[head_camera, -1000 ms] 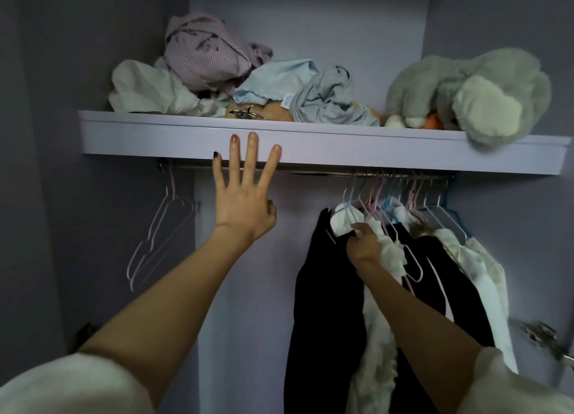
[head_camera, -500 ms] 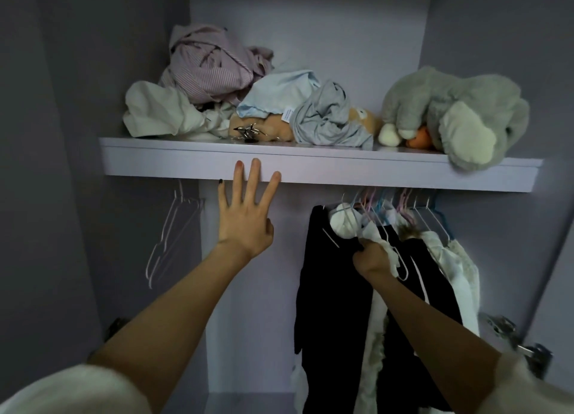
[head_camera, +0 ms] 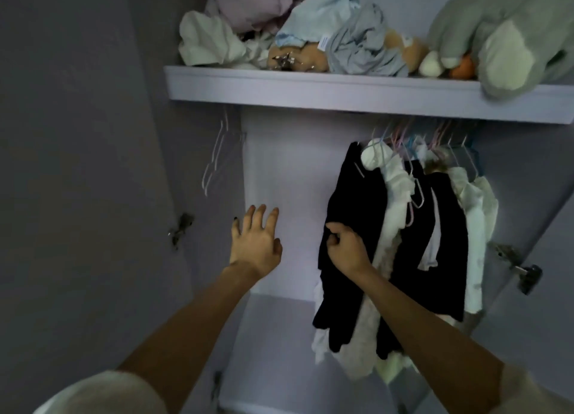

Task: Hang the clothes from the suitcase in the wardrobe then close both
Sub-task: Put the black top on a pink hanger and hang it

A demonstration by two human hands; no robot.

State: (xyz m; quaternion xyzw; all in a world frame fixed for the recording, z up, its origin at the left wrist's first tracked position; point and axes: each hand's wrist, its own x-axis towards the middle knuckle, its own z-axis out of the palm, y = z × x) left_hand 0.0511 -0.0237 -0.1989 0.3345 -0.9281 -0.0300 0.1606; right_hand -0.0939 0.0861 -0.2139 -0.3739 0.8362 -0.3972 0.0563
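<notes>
From the head view, two bare forearms are reaching into the open wardrobe (head_camera: pixel 310 171). The left hand (head_camera: pixel 256 243) is hovering in front of the pale back wall at about 9 o'clock from the hanging clothes, fingers spread and relaxed, gripping nothing. The right hand (head_camera: pixel 348 247) is lying against the outermost black garment (head_camera: pixel 351 202) with its fingers curled; whether they are pinching the cloth I cannot tell.

The hanging clothes are bunching together at 3 o'clock of the frame's centre: at least two black pieces and three pale ones, the white garment (head_camera: pixel 396 184) sitting just beside the black one; the exact number is hard to tell because they overlap. Their hangers are crowding under the shelf (head_camera: pixel 310 91), too tangled to count. Two or so empty white hangers (head_camera: pixel 214 159) are dangling well apart, at 9 o'clock from the clothes.

On the shelf, at 12 o'clock, one heap of crumpled laundry (head_camera: pixel 310 32) is lying, and one grey plush toy (head_camera: pixel 509 32) is sitting at 2 o'clock. Two metal hinges are showing: a left hinge (head_camera: pixel 180 230) at 9 o'clock and a right hinge (head_camera: pixel 525 274) at 4 o'clock.
</notes>
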